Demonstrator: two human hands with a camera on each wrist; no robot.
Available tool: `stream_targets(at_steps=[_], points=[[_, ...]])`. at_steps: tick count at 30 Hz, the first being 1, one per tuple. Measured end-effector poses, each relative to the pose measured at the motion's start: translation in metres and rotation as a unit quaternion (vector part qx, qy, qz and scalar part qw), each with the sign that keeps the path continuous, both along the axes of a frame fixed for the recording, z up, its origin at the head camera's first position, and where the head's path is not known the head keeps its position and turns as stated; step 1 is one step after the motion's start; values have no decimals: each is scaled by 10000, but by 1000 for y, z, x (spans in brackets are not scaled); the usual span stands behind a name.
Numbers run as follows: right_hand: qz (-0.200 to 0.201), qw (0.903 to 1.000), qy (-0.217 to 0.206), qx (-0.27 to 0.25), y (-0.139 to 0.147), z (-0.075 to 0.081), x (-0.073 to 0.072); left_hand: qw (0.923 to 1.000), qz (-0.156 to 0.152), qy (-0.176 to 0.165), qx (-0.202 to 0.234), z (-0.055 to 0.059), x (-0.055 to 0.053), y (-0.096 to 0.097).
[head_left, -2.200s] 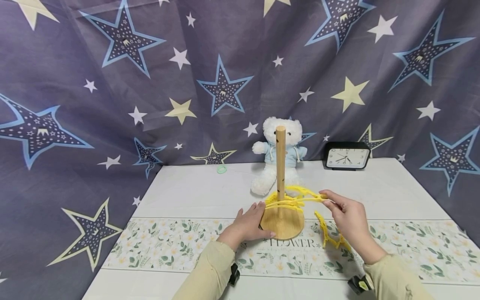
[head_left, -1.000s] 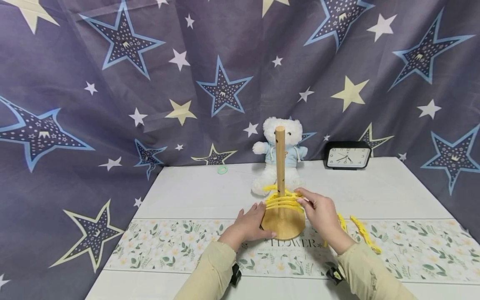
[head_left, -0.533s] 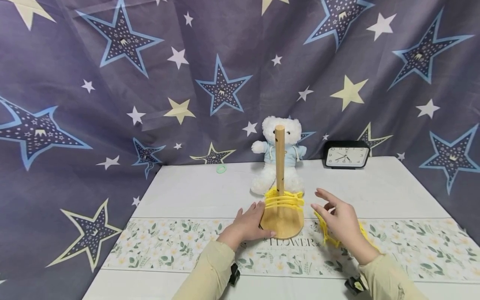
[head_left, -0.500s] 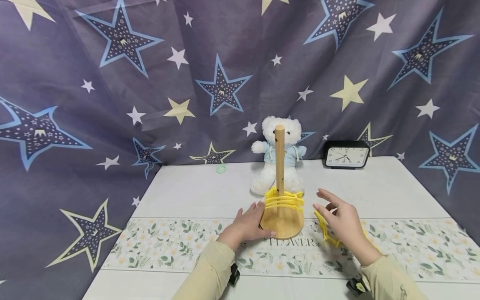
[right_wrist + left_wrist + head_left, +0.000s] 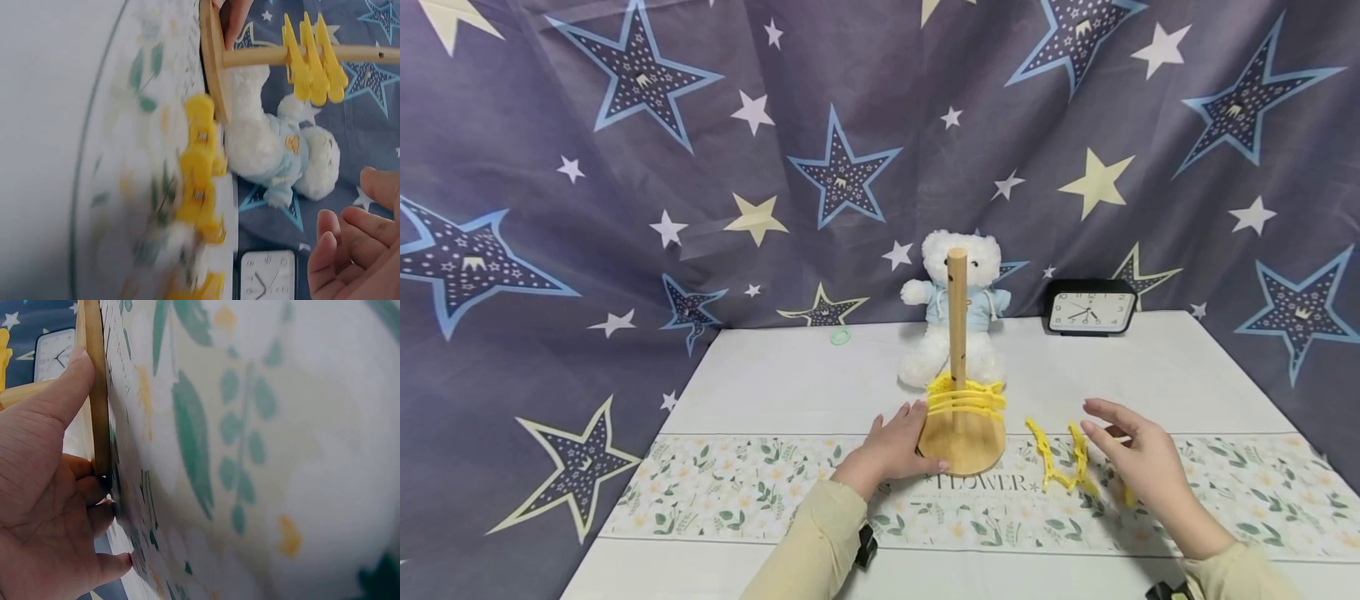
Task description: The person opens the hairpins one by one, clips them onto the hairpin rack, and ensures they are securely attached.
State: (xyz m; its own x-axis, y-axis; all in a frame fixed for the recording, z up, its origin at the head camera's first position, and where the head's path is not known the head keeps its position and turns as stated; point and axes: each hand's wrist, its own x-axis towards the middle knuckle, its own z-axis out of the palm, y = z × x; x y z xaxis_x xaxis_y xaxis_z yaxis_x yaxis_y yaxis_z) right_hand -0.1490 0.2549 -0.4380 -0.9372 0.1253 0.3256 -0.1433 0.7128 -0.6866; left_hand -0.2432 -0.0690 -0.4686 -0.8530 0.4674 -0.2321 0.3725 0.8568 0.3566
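My left hand [image 5: 889, 450] holds the round base of a wooden stand [image 5: 964, 454], its thumb at the front of the rim and fingers round the left side. Three yellow plastic pieces with curved arms [image 5: 966, 402] sit stacked around the upright post, low down. In the right wrist view these pieces [image 5: 315, 59] show side by side on the post. My right hand [image 5: 1150, 467] hovers right of the stand with loosely bent fingers, holding nothing. Beside it, another yellow plastic piece [image 5: 1060, 479] lies on the table; the right wrist view shows spring joints on it. More yellow shows partly behind my hand.
A white teddy bear [image 5: 927, 358] in a blue hoodie sits right behind the post. A black desk clock [image 5: 1090, 308] stands at the back right, and a green ring [image 5: 840, 336] lies at the back left. A flowered runner [image 5: 700, 492] crosses the white table.
My right hand brought a yellow piece to the post, let go of it there, and moved away right and toward me. My left hand has stayed at the base.
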Motion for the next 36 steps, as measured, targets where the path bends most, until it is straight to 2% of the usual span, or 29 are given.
stream_targets(at_steps=[5, 13, 17, 23, 28, 36], points=[[-237, 9989, -400, 19, 17, -6, 7, 10000, 6, -28, -60, -1, -1, 0], [-318, 9933, -1100, -181, 36, -16, 16, 10000, -21, -26, -7, 0, -1, -1], [-291, 9871, -1558, -215, 43, -19, 18, 10000, -24, -11, -13, -1, -1, 0], [-294, 9792, -2004, 111, 51, -21, 18, 10000, -31, -11, 7, 1, 0, 0], [-165, 9676, -2493, 365, 55, -23, 14, 10000, -48, 5, 34, 1, 0, 0], [27, 9524, -2986, 618, 55, -28, 13, 10000, -32, 16, 1, -1, -1, 0]])
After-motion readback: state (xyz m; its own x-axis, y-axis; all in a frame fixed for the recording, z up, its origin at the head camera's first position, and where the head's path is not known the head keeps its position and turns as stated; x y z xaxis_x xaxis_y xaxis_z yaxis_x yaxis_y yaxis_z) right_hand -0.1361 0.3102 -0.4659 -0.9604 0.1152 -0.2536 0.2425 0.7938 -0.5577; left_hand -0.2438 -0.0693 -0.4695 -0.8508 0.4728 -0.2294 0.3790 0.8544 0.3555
